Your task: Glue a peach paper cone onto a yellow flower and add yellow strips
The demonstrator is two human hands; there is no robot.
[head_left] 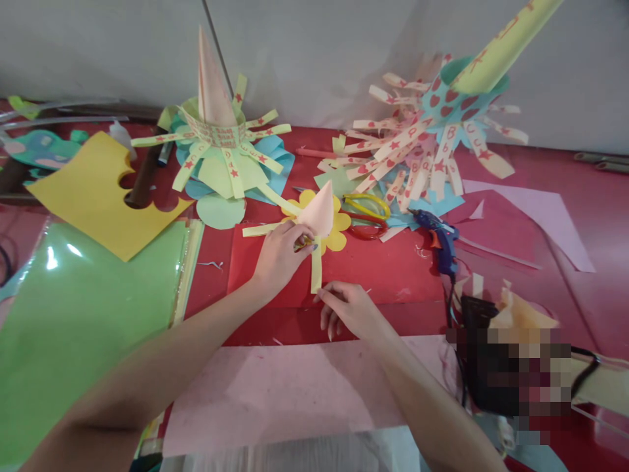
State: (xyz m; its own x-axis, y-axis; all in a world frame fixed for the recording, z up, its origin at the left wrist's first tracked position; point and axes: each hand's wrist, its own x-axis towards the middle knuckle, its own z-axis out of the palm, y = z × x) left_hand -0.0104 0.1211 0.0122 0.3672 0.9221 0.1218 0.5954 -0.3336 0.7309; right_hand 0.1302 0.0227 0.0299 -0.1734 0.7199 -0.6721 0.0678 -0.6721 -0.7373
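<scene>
Hands (pixel 281 254) — two — touch one pink cone (pixel 318 211) and one pale strip (pixel 316 269).

Red table (pixel 607 242): smooth, faint sheen. Pink cone (pixel 319 213), yellow flower (pixel 340 226), pale strip (pixel 316 267): smooth matt paper. Heart-patterned crown (pixel 455 101) near table's far edge: matt paper. Green sheets (pixel 98 328): glossy clear-plastic cover, bright glare. Glue gun (pixel 446 248): smooth blue plastic.

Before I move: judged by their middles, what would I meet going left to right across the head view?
Green sheet, green disc, left hand, small pink cone, right hand, glue gun, lilac sheet.
</scene>
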